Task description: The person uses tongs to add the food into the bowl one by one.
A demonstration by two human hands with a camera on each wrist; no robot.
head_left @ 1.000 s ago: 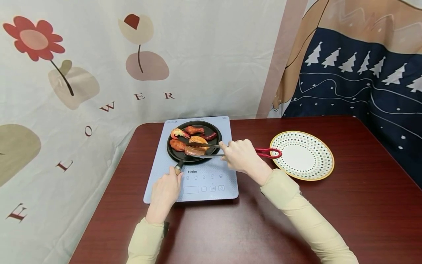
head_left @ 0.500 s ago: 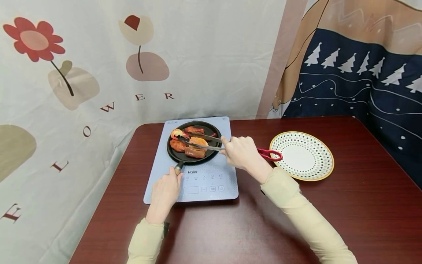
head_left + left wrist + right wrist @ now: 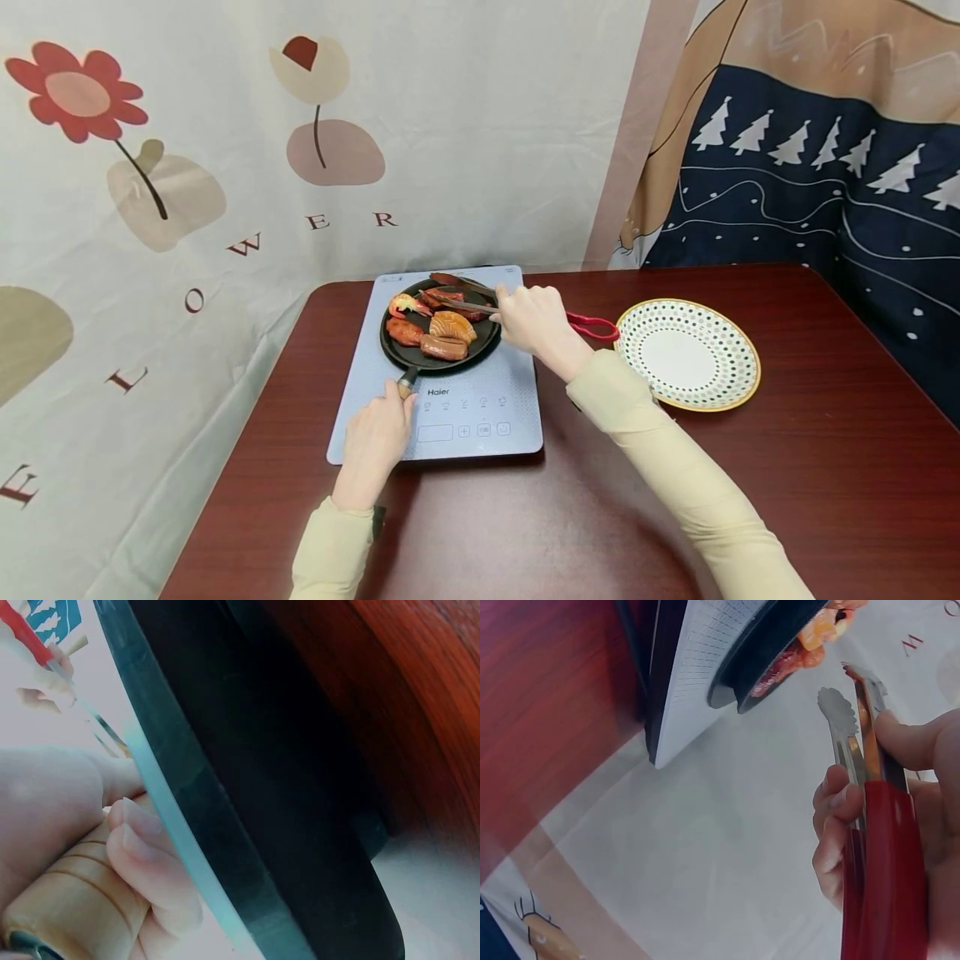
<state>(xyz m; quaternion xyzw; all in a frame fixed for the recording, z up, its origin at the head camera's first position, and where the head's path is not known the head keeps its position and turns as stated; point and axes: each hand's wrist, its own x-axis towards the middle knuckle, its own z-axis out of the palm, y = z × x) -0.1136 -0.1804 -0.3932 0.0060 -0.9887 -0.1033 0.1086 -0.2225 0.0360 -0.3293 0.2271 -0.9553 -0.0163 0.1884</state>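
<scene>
My left hand [image 3: 377,429] grips the wooden handle [image 3: 86,896] of a black frying pan [image 3: 480,350]. With my right hand [image 3: 536,321] I hold red-handled metal tongs [image 3: 889,855], whose tips stand slightly apart with nothing between them in the right wrist view. In the head view they reach over the pan's far side, above a reddish-brown drumstick [image 3: 437,297]. Also lying in the pan are a shrimp [image 3: 403,303], an orange salmon-like slice [image 3: 452,326], a scored sausage [image 3: 444,347] and a browned meat piece [image 3: 405,332]. A dark red piece is partly covered by the tongs.
The pan sits on a pale blue induction cooker [image 3: 465,417] marked Haier, at the back left of the dark red wooden table [image 3: 570,500]. To the right lies a dotted oval plate [image 3: 678,358] with a yellow rim. Printed cloths [image 3: 487,167] hang behind the table.
My right hand and the tongs have moved away from the sausage, up and slightly left to the pan's far side. My left hand has kept its grip on the handle; the food lies as before.
</scene>
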